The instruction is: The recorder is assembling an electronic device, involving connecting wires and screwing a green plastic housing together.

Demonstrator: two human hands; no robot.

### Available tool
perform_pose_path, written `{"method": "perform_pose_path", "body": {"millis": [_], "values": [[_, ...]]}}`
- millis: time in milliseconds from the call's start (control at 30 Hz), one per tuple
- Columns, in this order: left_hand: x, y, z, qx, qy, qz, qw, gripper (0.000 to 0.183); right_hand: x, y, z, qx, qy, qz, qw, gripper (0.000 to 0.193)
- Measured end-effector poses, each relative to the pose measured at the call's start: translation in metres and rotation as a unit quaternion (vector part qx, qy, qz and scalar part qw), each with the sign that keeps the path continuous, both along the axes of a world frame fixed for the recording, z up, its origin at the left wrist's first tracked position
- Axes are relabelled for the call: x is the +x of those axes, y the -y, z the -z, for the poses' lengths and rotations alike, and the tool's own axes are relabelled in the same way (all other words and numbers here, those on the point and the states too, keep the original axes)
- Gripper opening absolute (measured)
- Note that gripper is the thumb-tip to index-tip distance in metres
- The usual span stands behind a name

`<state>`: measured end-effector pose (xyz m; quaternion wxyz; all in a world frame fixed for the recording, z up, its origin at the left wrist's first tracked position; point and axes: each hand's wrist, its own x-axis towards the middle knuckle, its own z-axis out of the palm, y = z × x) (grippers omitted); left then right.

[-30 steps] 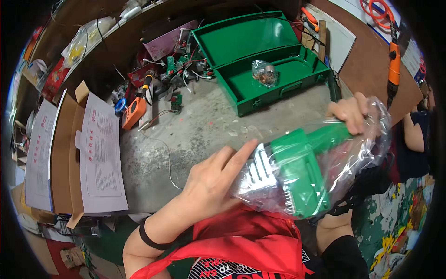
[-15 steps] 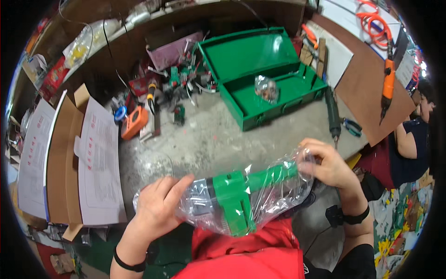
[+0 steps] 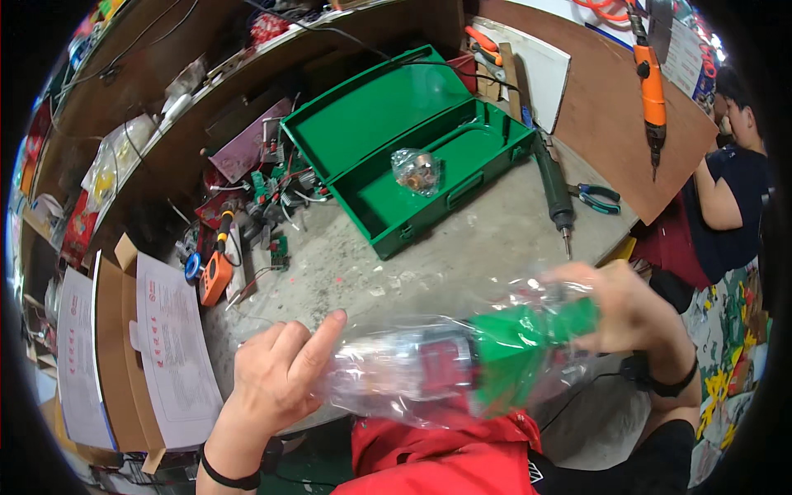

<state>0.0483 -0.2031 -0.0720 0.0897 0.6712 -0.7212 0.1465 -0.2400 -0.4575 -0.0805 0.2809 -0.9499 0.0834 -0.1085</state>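
A green tool with a straight handle and a squarish body lies inside a clear plastic bag, held level in front of my red apron. My left hand closes on the bag's left end, its index finger stretched along the plastic. At the other end, my right hand wraps around the handle through the bag; motion smears its fingers. Beyond them stands an open green metal case, lid tilted back. In it rests a small clear bag of brass-coloured parts.
An open white cardboard box stands at the left. Circuit boards and wires are heaped behind an orange device. On the right are a dark green electric screwdriver, pliers, a hanging orange driver and a seated person.
The bagged tool has shifted right and turned, bringing a dark red patch into view. My right hand has moved from the bag's edge onto the handle end. The whole view has swung right.
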Motion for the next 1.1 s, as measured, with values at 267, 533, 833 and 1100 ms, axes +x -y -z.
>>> {"method": "perform_pose_path", "body": {"millis": [267, 533, 833, 1100], "values": [[0.104, 0.102, 0.002, -0.145, -0.221, -0.218, 0.939, 0.042, -0.151, 0.036, -0.01, -0.201, 0.017, 0.313, 0.928, 0.032], [0.118, 0.217, 0.052, -0.089, -0.252, -0.232, 0.935, 0.104, -0.152, 0.042, -0.011, -0.128, -0.01, 0.341, 0.931, 0.028], [-0.043, 0.09, 0.0, 0.144, -0.15, 0.097, 0.973, 0.094, 0.0, 0.038, 0.019, 0.069, -0.062, -0.052, 0.994, 0.032], [-0.005, -0.025, 0.074, 0.048, -0.195, -0.132, 0.971, 0.079, 0.12, 0.034, 0.047, 0.023, 0.091, -0.135, 0.986, 0.039]]}}
